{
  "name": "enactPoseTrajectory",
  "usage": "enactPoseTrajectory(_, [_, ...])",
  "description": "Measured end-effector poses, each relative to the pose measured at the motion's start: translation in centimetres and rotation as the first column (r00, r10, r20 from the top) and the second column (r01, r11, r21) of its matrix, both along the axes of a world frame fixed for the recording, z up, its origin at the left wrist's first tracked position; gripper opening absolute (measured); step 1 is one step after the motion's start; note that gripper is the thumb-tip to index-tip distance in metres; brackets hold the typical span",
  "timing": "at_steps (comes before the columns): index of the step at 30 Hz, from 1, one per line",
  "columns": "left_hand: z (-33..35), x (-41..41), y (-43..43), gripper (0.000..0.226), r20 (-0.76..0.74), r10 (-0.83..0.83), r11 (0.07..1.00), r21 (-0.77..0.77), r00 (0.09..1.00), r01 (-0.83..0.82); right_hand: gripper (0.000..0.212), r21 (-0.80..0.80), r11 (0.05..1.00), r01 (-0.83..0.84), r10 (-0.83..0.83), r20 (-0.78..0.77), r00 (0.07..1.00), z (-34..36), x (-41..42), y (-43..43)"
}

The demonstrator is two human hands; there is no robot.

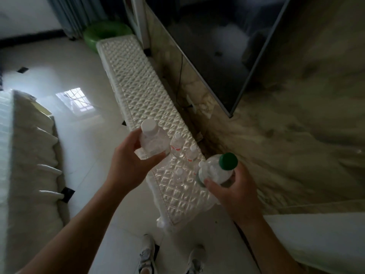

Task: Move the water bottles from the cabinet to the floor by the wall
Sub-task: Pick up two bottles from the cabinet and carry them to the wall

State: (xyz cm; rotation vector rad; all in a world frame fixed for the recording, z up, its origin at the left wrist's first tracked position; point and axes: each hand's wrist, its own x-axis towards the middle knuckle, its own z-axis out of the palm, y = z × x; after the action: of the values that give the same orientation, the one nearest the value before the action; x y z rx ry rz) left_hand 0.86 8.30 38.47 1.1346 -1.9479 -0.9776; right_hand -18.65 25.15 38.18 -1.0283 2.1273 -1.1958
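I have a bottle in each of my hands, both lifted clear above the near end of the cabinet (138, 86). My left hand (126, 161) is wrapped round the body of the white-capped bottle (153, 143), thumb on one side and fingers on the other, over the cabinet's front edge. My right hand (233, 186) is curled round the green-capped bottle (216, 172), which tilts with its cap toward the wall (296, 155) behind the cabinet.

At least three small bottles remain standing on the cabinet top, between my two hands: a red-labelled one (176, 145), a second (192, 154) just beside it toward the wall, and a third (179, 175) nearer the cabinet's end. So I judge the task is partly done at best, and the step in hand is the carry-down.

To do it well, I would swing both bottles away past the cabinet's near end without brushing the standing ones, since they look light and easy to tip. The gap behind the cabinet looks tight, so the open floor (207, 230) off its near end, against the wall, seems the better spot. I would level the green-capped bottle first, crouch low, set each base flat, and let go only once it stands steady. The tiles look glossy, so a dropped bottle may skid.
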Motion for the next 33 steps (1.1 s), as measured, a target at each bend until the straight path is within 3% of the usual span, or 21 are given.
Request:
enactPoseTrajectory(8, [4.5, 2.7, 3.5, 0.077, -0.077, 0.116, 0.993, 0.028, 0.990, -0.114, 0.053, -0.099, 0.982, -0.163, 0.167, 0.034, 0.985, 5.3, 1.1, 0.5])
enactPoseTrajectory(16, [6.2, 8.1, 4.7, 0.082, -0.177, 0.243, 0.970, 0.073, 0.954, -0.233, 0.052, -0.100, 0.952, -0.290, 0.296, 0.058, 0.953, 7.2, 4.7, -1.4])
enactPoseTrajectory(23, [6.5, 15.3, 3.0, 0.080, -0.208, 0.301, 0.953, 0.103, 0.931, -0.285, 0.060, -0.070, 0.931, -0.359, 0.362, 0.044, 0.931, 7.3, 11.5, -5.9])
enactPoseTrajectory(33, [6.4, 27.1, -3.1, 0.079, -0.221, 0.289, 0.957, 0.103, 0.932, -0.272, 0.053, -0.095, 0.933, -0.348, 0.348, -0.012, 0.937, 7.4, 23.7, -13.1])
